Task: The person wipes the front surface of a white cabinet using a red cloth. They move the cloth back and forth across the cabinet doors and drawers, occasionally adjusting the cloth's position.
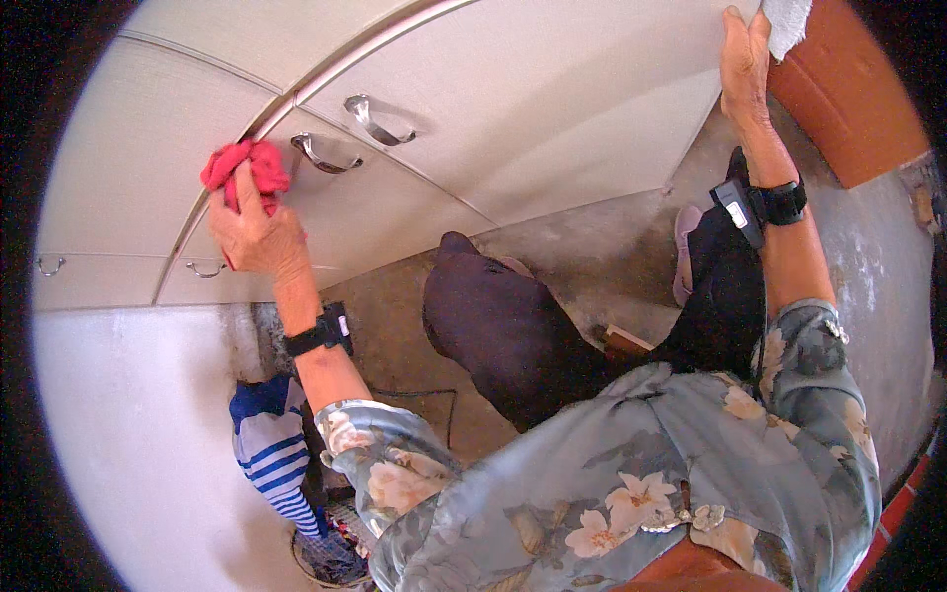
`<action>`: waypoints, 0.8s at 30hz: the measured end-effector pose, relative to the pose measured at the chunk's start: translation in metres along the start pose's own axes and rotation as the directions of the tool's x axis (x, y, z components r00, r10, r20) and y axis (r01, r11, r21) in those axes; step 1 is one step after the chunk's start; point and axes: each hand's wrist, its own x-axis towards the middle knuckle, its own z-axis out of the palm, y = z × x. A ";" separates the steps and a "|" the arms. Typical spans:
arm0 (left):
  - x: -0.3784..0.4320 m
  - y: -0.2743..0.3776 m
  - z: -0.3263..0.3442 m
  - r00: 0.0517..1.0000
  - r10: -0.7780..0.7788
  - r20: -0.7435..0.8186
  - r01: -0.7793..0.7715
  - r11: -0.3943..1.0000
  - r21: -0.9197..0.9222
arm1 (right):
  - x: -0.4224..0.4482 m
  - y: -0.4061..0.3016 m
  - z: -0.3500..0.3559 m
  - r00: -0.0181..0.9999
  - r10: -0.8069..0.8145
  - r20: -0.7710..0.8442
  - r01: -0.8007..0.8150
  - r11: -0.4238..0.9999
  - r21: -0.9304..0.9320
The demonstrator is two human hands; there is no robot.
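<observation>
My left hand (255, 233) grips a bunched red cloth (259, 166), pressed to the front of a cream-coloured cabinet (473, 96) at the seam between two panels. Just right of the cloth are two curved metal handles, the nearer handle (325, 155) and a second handle (377, 122). At the top right my right hand (746, 70) is against the cabinet's edge, partly cut off by the picture's rim. A white piece of cloth or paper (786, 26) shows beside its fingers; whether the hand holds it cannot be seen.
A reddish-brown box-like piece (843, 96) stands beyond the cabinet's right end. Below the cabinet is a stained concrete floor (584, 255). Blue-and-white striped fabric (274, 459) hangs by the white wall (133, 414) at left, above a basket-like container (329, 555). My knees are close to the cabinet.
</observation>
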 end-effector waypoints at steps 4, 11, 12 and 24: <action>-0.020 -0.041 0.004 0.988 -0.136 0.068 0.123 0.979 0.165 | 0.000 0.001 -0.005 0.997 -0.081 -0.004 0.081 0.996 0.024; -0.060 -0.105 0.020 0.888 -0.431 0.160 0.412 0.901 0.135 | -0.001 0.012 -0.021 0.997 -0.011 0.082 0.000 0.991 0.137; -0.062 -0.115 0.024 0.824 -0.530 0.201 0.533 0.845 0.041 | -0.004 0.017 -0.026 0.995 0.014 0.098 -0.031 0.984 0.174; -0.086 -0.241 0.040 0.452 -0.481 0.751 0.832 -0.077 -0.549 | -0.026 0.046 -0.096 0.998 -0.037 0.051 0.047 0.974 -0.223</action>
